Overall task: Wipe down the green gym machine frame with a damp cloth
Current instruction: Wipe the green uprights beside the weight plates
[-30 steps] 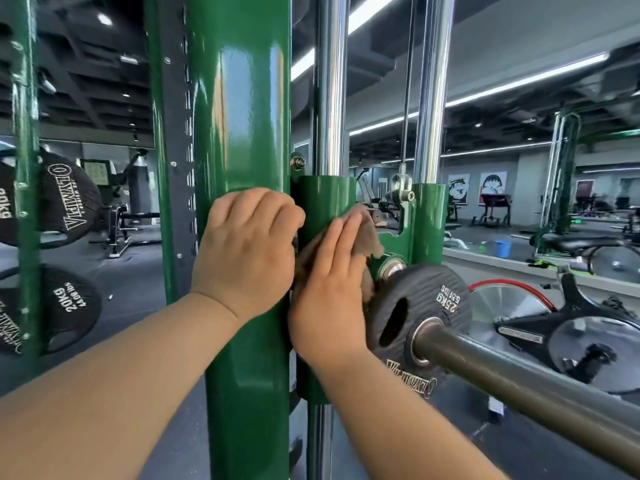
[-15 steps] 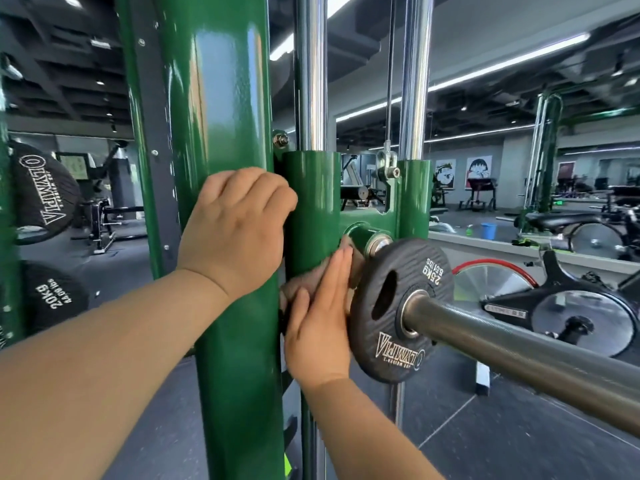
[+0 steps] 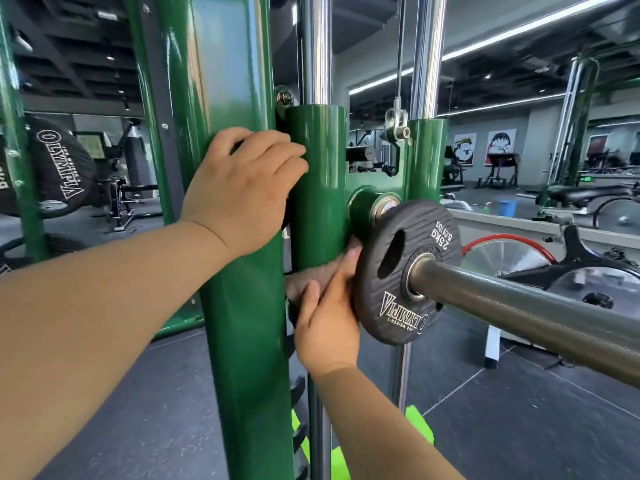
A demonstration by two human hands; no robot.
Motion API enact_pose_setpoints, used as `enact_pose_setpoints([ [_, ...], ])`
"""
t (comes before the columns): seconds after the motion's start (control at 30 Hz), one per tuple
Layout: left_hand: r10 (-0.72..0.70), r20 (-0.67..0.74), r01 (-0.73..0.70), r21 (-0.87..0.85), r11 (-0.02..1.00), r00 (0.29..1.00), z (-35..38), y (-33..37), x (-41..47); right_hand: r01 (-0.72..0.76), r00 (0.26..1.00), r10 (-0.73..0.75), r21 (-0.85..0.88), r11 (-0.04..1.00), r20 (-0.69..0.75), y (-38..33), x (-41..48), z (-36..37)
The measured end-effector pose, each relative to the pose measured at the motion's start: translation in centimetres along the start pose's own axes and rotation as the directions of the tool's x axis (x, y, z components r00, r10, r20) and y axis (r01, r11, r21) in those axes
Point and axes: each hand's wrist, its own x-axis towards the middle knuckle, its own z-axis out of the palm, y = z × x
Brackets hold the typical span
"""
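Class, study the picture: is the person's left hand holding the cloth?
No, the left hand grips the green upright, while the right hand presses the brown cloth against the green sleeve.

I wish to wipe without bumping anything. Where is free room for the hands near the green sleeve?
Free: the gap between the green sleeve and the second sleeve, above the hub; the green post below the left hand. Crowded: the right hand and cloth are squeezed between the sleeve and the weight plate.
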Motion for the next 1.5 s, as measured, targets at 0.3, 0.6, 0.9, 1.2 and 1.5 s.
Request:
enact_pose_setpoints([
  [0.3, 0.196, 0.136, -0.203, 0.038, 0.978, 0.971, 0.4, 0.6, -1.4, -0.133, 0.991, 0.135, 0.136, 0.982, -0.002, -1.0, -0.6, -1.1],
  [0.6, 0.17, 0.131, -0.169, -0.013, 0.985, 0.977, 0.3, 0.8, -1.4, -0.245, 0.969, 0.246, 0.196, 0.949, 0.021, 1.0, -4.4, -0.2],
  [0.9, 0.191, 0.046, -0.189, -0.052, 0.981, 0.98, 0.2, 0.7, -1.4, -0.416, 0.909, 0.41, 0.086, 0.905, 0.08, 2.1, -5.7, -4.4],
  [1.2, -0.312, 0.522, 0.605, -0.636, 0.479, 0.794, -5.0, 8.8, -5.7, -0.275, 0.96, 0.239, 0.317, 0.908, 0.148, -5.0, -0.4, -9.2],
  [1.5, -0.713, 0.439, 0.809, -0.497, 0.313, 0.546, -5.3, 6.9, -0.8, 0.192, 0.981, -0.192, -0.04, 0.981, 0.012, -6.5, 5.4, -13.0],
])
